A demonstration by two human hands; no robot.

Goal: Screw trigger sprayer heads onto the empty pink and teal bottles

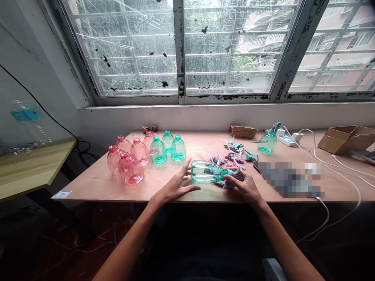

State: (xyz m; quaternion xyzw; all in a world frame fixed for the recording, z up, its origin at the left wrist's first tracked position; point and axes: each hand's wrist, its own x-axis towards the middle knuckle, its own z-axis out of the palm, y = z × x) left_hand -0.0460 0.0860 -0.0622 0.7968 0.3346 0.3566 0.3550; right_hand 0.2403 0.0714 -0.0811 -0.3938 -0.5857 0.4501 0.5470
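Pale wooden surface below a metal-framed window, pink and green plastic bottles at left, translucent green spray bottle held sideways above the front edge, right hand gripping its sprayer end, left hand loosely spread at its base.

Five pink bottles, five green bottles

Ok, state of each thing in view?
Held bottle: on its side, spray head at neck
Right grip: closed near its neck
Left grip: open, by its base
Five pink bottles: upright, no spray heads
Three green bottles: upright, no spray heads
Rear green bottle: upright, spray head on
Loose spray heads: clustered
Power strip: plug inserted
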